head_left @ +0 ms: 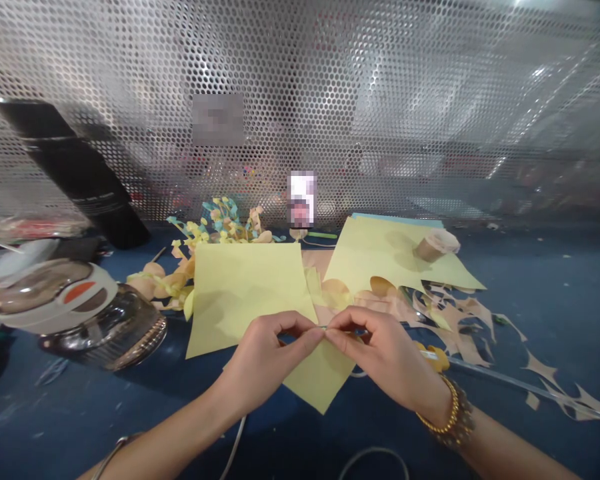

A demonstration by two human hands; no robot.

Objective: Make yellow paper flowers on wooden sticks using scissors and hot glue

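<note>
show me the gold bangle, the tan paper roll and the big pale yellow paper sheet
Gold bangle (449, 417), head view, on the band at the right wrist.
Tan paper roll (431, 247), head view, on its curved side.
Pale yellow paper sheet (245, 300), head view, on its bare middle.

Fingertips (315, 335) hiding a thin pinched strip (325, 327), pixelated sign (217, 119) blurring out, upright card (301, 199) blurring too, paper scraps (587, 407) running off the right edge
</note>
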